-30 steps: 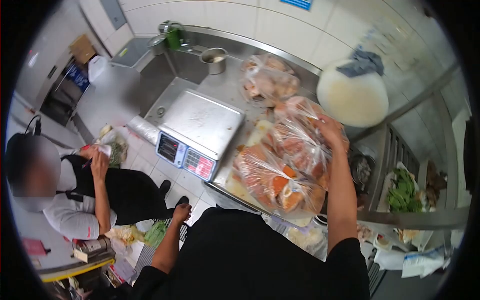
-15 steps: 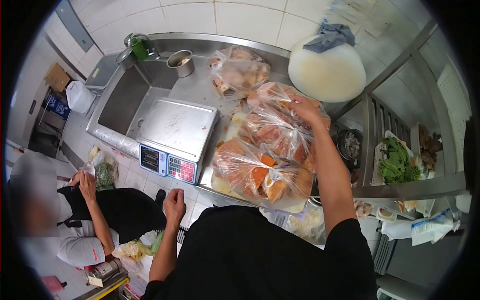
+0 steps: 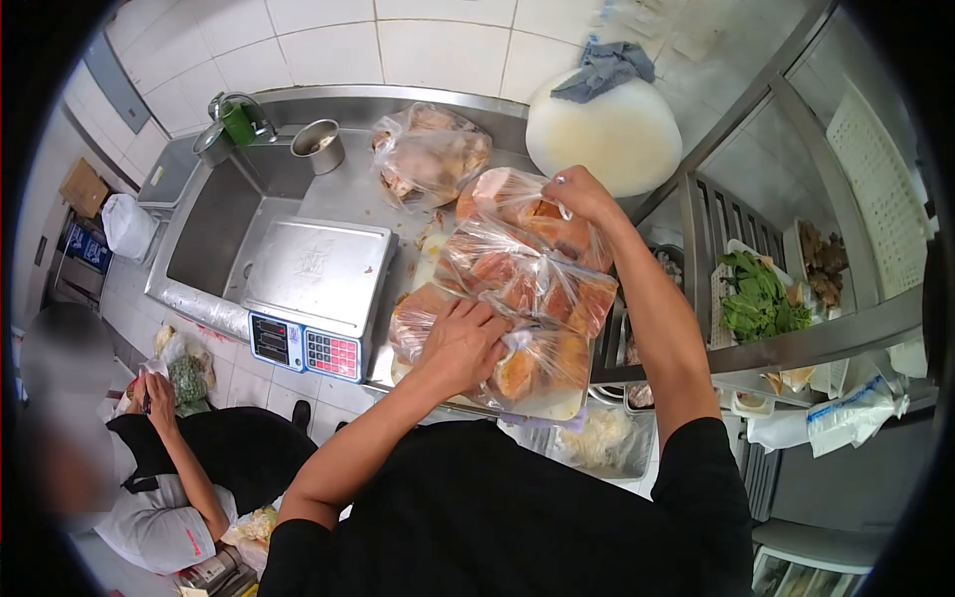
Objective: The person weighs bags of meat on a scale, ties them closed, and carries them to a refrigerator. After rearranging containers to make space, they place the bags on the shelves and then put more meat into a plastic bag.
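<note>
Three clear plastic bags of orange chunks lie side by side on a steel counter [image 3: 398, 204]. My left hand [image 3: 463, 343] lies palm down on the nearest bag [image 3: 542, 363], its fingers curled into the plastic near the bunched top. My right hand [image 3: 582, 194] reaches further back and pinches the plastic top of the far bag [image 3: 507, 199]. The middle bag [image 3: 517, 279] lies between the two hands. A fourth bag [image 3: 428, 154], filled with pale meat, sits behind them, with neither hand on it.
A digital scale [image 3: 313, 284] stands left of the bags, beside a sink [image 3: 214, 224] and a metal cup [image 3: 318, 146]. A round white board [image 3: 607, 139] with a grey cloth leans on the wall. Greens [image 3: 756, 298] lie on a rack at right. Another person [image 3: 159, 458] crouches at lower left.
My left hand came up from below the counter edge and landed on the nearest bag. My right hand moved from the middle of the pile to the far bag's top. The view shifted right.
</note>
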Available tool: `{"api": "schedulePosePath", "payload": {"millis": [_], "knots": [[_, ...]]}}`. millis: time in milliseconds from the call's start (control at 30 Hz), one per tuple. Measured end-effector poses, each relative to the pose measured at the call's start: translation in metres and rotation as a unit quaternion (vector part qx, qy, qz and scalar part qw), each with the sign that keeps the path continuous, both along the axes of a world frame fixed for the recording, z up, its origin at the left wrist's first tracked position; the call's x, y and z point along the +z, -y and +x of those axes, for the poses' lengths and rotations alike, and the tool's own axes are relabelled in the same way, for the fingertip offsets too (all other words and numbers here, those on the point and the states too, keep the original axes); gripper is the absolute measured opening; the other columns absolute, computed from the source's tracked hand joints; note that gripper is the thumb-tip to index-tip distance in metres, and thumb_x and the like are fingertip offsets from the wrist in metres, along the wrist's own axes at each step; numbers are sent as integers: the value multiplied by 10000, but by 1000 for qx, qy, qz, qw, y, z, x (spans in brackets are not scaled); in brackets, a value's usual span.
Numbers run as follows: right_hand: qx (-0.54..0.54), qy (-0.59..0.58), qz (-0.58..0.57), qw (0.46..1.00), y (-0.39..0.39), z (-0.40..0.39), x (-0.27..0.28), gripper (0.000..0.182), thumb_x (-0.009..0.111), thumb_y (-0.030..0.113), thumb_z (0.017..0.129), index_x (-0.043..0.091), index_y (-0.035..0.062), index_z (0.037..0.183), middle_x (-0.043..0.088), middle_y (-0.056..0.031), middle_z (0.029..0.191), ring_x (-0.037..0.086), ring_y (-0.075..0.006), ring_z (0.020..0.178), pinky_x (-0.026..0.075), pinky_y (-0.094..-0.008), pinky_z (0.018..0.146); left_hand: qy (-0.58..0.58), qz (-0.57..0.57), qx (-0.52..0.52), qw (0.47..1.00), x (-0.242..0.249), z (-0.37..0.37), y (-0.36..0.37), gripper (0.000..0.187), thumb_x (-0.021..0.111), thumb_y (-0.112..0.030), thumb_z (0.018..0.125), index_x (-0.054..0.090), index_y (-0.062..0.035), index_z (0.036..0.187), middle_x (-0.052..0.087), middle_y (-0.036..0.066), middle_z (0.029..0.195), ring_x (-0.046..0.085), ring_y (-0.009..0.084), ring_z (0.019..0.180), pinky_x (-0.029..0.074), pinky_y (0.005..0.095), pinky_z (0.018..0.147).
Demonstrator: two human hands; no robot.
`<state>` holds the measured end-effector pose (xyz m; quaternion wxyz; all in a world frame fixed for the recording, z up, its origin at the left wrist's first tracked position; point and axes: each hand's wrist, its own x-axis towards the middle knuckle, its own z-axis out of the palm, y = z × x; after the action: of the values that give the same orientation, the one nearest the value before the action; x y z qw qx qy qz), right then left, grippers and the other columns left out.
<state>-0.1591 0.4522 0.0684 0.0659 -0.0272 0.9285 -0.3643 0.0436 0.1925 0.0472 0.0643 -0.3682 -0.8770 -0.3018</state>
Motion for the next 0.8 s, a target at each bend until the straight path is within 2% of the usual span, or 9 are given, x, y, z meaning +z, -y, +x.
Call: {"api": "schedulePosePath", "payload": {"millis": [67, 133, 167, 233, 400, 467, 567, 633, 800], "knots": [[-20, 9, -28, 999, -2, 3, 1, 261, 675, 234, 741, 661, -27, 727, 591, -69, 622, 527, -157, 576, 428, -315, 566, 18, -13, -4, 1000, -2, -3, -6, 335, 649, -46, 725, 583, -43, 1054, 582, 138, 984, 557, 326, 995, 432, 410, 880], [-7, 0, -35, 999, -4, -1, -5, 267, 679, 241, 740, 664, -25, 729, 594, -65, 626, 533, -156, 582, 429, -314, 564, 5, 79, 17, 997, -2, -7, -18, 249, 628, -22, 739, 567, -26, 981, 591, 160, 922, 576, 358, 931, 464, 422, 806], [10, -7, -41, 999, -5, -2, -8, 272, 683, 247, 740, 666, -24, 731, 598, -61, 630, 539, -156, 587, 430, -313, 562, 6, 80, 14, 997, -3, -7, -24, 249, 628, -22, 739, 567, -26, 981, 591, 160, 922, 576, 358, 931, 464, 422, 806], [27, 1, -26, 999, -3, 3, 0, 279, 685, 254, 741, 669, -25, 745, 604, -63, 635, 547, -158, 594, 434, -315, 568, 70, 147, 33, 986, -7, -5, -35, 217, 618, -9, 745, 557, -13, 954, 597, 179, 909, 592, 382, 871, 484, 436, 745], [50, -24, -19, 998, 10, 9, -17, 299, 687, 283, 746, 667, -14, 774, 623, -86, 646, 569, -173, 603, 448, -330, 586, 71, 133, 45, 988, -9, -12, -32, 247, 604, 12, 737, 566, -24, 979, 617, 172, 903, 610, 375, 852, 496, 440, 736], [38, -35, 47, 998, 23, 19, -21, 311, 680, 294, 736, 680, 1, 842, 648, -213, 749, 630, -327, 677, 479, -405, 659, 63, 117, 58, 989, -12, -12, -27, 264, 601, 15, 734, 576, -34, 992, 625, 166, 909, 614, 370, 861, 500, 431, 744], [49, -45, 66, 996, 35, 32, -23, 315, 655, 305, 742, 673, 2, 828, 628, -249, 761, 618, -380, 693, 476, -436, 672, 74, 142, 69, 985, -10, -8, -30, 280, 604, 13, 723, 621, -53, 995, 651, 166, 922, 627, 366, 866, 510, 420, 743], [64, -40, 61, 995, 39, 41, -12, 304, 653, 303, 744, 672, 6, 810, 622, -240, 730, 609, -363, 661, 472, -433, 657, 73, 229, 78, 968, -2, -2, -38, 263, 595, 26, 703, 655, -45, 948, 670, 159, 900, 640, 358, 817, 518, 439, 711], [46, -1, 44, 998, 36, 53, 18, 297, 658, 295, 744, 657, -2, 757, 579, -206, 629, 559, -287, 562, 456, -407, 607, 66, 236, 102, 964, 4, -6, -52, 258, 586, 22, 706, 664, -44, 943, 680, 146, 897, 648, 346, 811, 519, 435, 717]]}}
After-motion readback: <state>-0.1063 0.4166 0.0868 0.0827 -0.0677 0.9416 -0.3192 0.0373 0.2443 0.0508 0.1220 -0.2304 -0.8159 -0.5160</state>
